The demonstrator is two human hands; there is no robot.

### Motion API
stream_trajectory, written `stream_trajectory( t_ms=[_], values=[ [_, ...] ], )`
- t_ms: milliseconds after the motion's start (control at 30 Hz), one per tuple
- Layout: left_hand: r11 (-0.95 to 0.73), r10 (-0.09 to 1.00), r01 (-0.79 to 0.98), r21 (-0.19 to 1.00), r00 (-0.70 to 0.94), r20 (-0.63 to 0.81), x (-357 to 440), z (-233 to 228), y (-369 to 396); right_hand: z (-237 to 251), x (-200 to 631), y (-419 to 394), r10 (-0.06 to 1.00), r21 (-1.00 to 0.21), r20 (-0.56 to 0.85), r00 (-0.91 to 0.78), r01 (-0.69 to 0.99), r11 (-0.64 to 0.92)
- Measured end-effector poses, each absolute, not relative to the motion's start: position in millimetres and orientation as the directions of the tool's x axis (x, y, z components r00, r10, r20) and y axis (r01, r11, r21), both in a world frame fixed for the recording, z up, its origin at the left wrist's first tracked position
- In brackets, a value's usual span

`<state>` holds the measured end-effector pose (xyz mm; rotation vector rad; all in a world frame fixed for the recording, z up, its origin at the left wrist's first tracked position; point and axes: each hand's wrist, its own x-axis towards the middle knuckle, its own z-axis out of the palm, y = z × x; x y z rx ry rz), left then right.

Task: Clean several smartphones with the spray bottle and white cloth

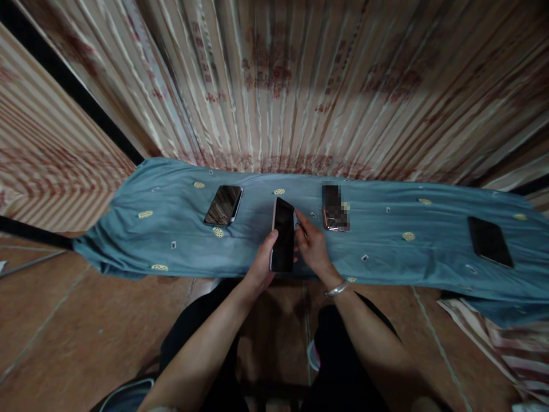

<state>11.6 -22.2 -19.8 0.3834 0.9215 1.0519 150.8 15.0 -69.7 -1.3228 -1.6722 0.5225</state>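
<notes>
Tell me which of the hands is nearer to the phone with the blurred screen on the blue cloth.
Right. The right hand is just below and left of that phone, not touching it. The left hand is farther left, holding the dark phone.

Bare forearms, silver bracelet, black trousers

It looks like a home room: a striped, patterned curtain hangs behind a low surface draped in blue-grey embroidered cloth, over a reddish tiled floor. Several phones lie on the cloth.
</notes>
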Motion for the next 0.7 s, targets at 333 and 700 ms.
stream_trajectory(
  t_ms=[333,700],
  values=[
    [0.299,0.935,-0.704,0.644,0.081,-0.346,18,-21,-7,-62,140,11,0.871,-0.746,0.491,0.003,0.517,0.419],
    [0.2,0.944,-0.726,0.658,-0.037,-0.328,1,-11,8,-59,124,-13,0.868,-0.741,0.479,-0.129,0.471,0.478]
  ],
)
